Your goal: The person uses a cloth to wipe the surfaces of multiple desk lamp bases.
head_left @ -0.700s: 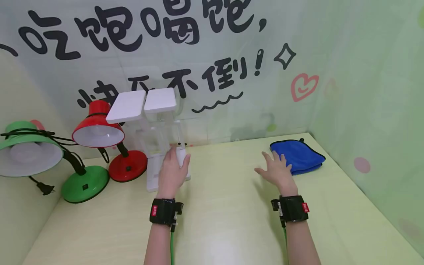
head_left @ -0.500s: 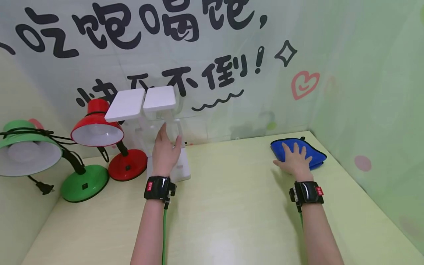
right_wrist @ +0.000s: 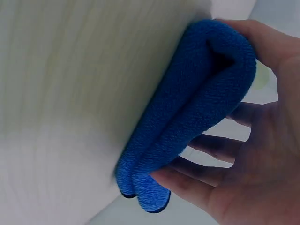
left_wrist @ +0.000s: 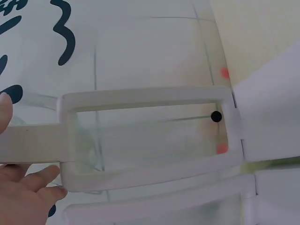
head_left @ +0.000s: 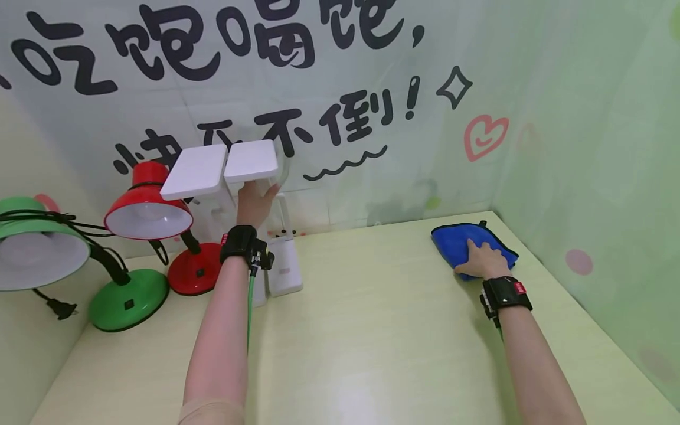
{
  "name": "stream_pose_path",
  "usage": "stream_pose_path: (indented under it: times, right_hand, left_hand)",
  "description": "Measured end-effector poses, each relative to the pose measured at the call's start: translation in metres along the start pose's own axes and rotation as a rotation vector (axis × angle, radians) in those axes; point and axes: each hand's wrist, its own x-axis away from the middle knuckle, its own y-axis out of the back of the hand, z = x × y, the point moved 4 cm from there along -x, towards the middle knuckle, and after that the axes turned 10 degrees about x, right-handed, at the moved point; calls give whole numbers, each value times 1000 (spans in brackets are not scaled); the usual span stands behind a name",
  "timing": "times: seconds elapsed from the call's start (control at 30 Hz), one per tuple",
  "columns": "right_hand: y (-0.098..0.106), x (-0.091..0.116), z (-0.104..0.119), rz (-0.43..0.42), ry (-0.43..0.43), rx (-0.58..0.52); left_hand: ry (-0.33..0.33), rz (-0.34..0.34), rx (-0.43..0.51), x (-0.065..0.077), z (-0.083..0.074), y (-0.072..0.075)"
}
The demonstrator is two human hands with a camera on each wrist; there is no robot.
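Note:
Two white folding desk lamps stand side by side against the back wall. My left hand (head_left: 254, 208) is just below the head of the right-hand white lamp (head_left: 252, 160). In the left wrist view, that lamp's upper arm (left_wrist: 30, 144) passes between my thumb and fingers (left_wrist: 44, 176); the thumb stands apart from it. At the far right of the table, my right hand (head_left: 486, 261) grips a folded blue cloth (head_left: 451, 242) with dark edging. Up close, the cloth's thick fold (right_wrist: 187, 103) lies between thumb and fingers, with its underside close over the tabletop.
Left of the white lamps stand a red desk lamp (head_left: 193, 268) and a green desk lamp (head_left: 127, 301), with a black cord and plug (head_left: 61, 308) hanging off the green one. The pale table (head_left: 361, 330) meets a printed wall sheet (head_left: 340, 200) behind and another at right.
My left hand has risen from the white lamp's base to its upper arm. My right hand has moved right onto the blue cloth and its fingers have curled on it.

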Motion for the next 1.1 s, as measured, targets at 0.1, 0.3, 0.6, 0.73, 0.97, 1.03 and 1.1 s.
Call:
stream_pose_path:
  times: [0.1, 0.3, 0.6, 0.73, 0.97, 1.03, 1.1]
  right_hand:
    - [-1, -6, 5, -76, 41, 118]
    - [2, -4, 12, -271, 78, 213]
    - [13, 11, 27, -291, 63, -83]
    - [18, 17, 48, -315, 74, -208]
    - [25, 39, 98, -367, 157, -255]
    - [25, 47, 113, -396, 193, -239]
    - [24, 56, 129, -433, 234, -217]
  left_hand:
    - [25, 54, -48, -4, 4, -2]
    - [-13, 43, -116, -5, 11, -6]
    - [-126, 9, -132, 8, -1, -16]
    - [-157, 11, -88, 17, -10, -25]
    - [-243, 43, -62, 36, -27, -52]
    - [-256, 56, -62, 42, -33, -58]
    - [-270, 70, -74, 49, -40, -64]
